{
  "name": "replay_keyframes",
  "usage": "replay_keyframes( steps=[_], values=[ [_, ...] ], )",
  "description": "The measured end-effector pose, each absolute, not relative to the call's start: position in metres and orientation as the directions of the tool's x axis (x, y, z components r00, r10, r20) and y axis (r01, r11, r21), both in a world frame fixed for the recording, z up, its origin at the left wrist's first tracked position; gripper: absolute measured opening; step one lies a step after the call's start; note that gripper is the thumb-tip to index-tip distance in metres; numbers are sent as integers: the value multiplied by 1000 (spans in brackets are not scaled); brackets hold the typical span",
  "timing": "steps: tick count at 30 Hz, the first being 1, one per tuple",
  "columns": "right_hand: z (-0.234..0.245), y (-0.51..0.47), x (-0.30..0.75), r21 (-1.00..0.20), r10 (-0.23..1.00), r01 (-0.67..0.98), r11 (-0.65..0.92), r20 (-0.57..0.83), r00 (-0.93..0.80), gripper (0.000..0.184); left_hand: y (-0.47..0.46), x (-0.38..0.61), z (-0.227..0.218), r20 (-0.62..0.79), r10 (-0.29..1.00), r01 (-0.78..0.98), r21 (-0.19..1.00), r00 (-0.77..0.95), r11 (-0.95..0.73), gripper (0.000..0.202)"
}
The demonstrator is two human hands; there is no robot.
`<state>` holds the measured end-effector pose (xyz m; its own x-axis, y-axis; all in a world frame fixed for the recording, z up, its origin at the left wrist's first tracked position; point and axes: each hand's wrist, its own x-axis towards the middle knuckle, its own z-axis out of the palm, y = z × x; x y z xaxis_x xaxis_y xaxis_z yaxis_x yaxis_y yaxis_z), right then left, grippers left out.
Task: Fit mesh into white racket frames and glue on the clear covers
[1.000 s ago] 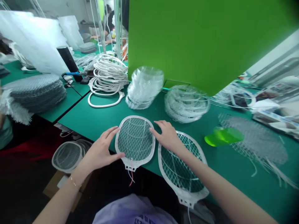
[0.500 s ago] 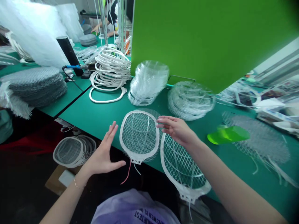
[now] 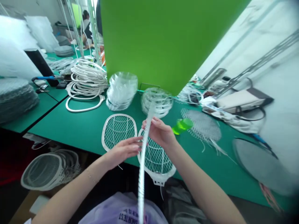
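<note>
Grasping a white ribbed plastic racket frame [image 3: 143, 158], the right hand [image 3: 161, 133] has its fingers curled around it; the frame runs up past those fingers and far down below them. The left hand [image 3: 122, 150] is unclenched, its fingers [image 3: 132, 145] extended, their tips just beside the frame. Directly below the right fingers lies a mesh bug-zapper racket [image 3: 155, 160]; a second racket [image 3: 119, 132] lies beyond the left fingers.

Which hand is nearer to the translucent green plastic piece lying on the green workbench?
The right hand is nearer, just to the left of the translucent green plastic piece. The left hand is farther, on the far side of the right hand.
</note>
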<state>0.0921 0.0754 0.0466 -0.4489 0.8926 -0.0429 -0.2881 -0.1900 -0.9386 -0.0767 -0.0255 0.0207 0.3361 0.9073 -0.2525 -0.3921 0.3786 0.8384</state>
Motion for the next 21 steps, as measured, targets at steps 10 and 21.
replay_keyframes(
  steps=[10, 21],
  values=[
    [35, 15, 215, -990, 973, -3, -140, -137, -188, 99, -57, -49, 15, -394, 916, -583, 728, 75, 361, 36],
    [-2, -44, 300, -913, 839, -189, -363, -408, 361, 29, -59, -19, 0, 17, 991, 275, 960, 135, -54, 23]
  ],
)
